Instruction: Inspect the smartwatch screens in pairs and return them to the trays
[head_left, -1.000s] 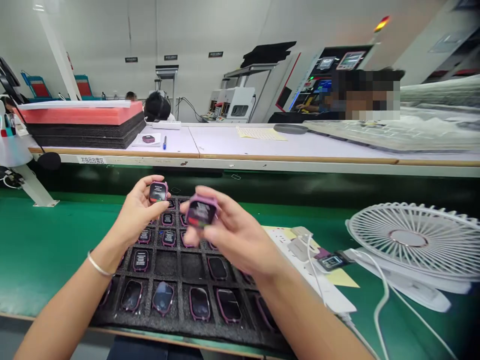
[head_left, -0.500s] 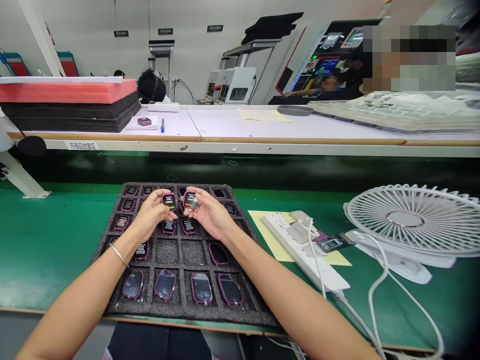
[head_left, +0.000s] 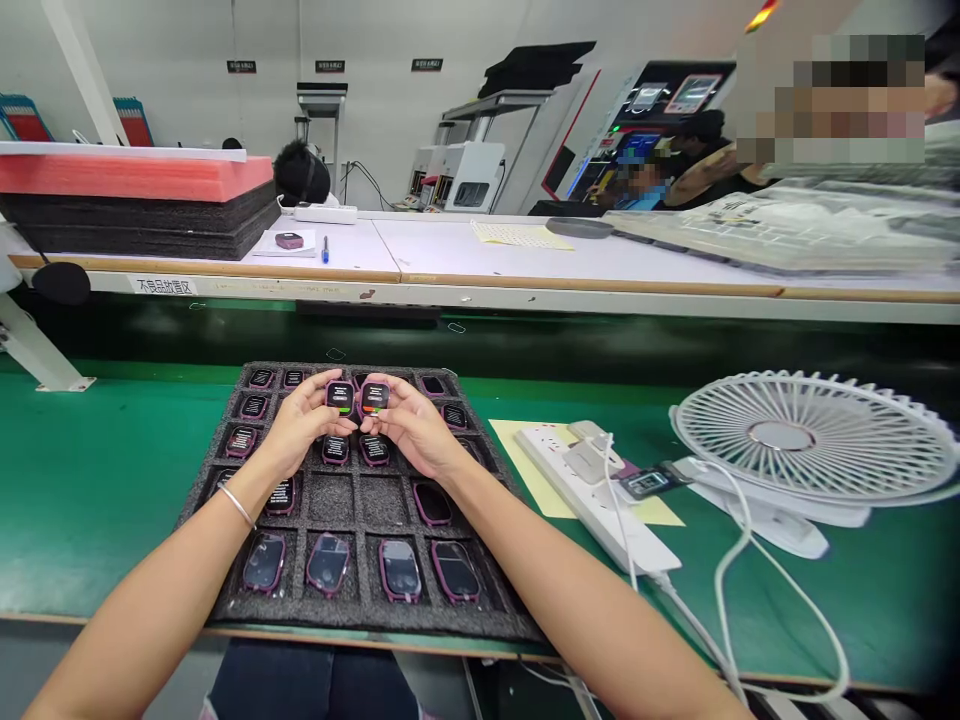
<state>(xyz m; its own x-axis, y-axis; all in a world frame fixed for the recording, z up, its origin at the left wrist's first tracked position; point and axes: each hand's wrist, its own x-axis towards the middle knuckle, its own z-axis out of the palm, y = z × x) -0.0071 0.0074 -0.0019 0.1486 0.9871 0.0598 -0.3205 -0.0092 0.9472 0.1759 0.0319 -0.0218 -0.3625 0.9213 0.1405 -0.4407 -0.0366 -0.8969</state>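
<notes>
My left hand (head_left: 306, 422) is closed on a smartwatch (head_left: 340, 398), its lit screen showing white text and a green bar. A second smartwatch (head_left: 374, 399), with an orange and green bar on its screen, is gripped in my right hand (head_left: 414, 430). The two watches are side by side above a black foam tray (head_left: 244, 610). Purple-framed watches sit in many of the tray's compartments, some lit with text and some dark. Two compartments below my hands, one of them a bare foam slot (head_left: 330, 500), hold nothing.
Right of the tray lie a white power strip (head_left: 600, 500) on yellow paper, a charger with a small display (head_left: 649, 482), cables and a white fan (head_left: 817, 435). On the shelf behind are stacked foam sheets (head_left: 135, 205), a blue pen (head_left: 325, 249) and another watch (head_left: 289, 240). People are beyond it.
My right hand has turned its watch more squarely toward me, and the thumb has shifted to the lower edge of the screen. The camera view has swung slightly right.
</notes>
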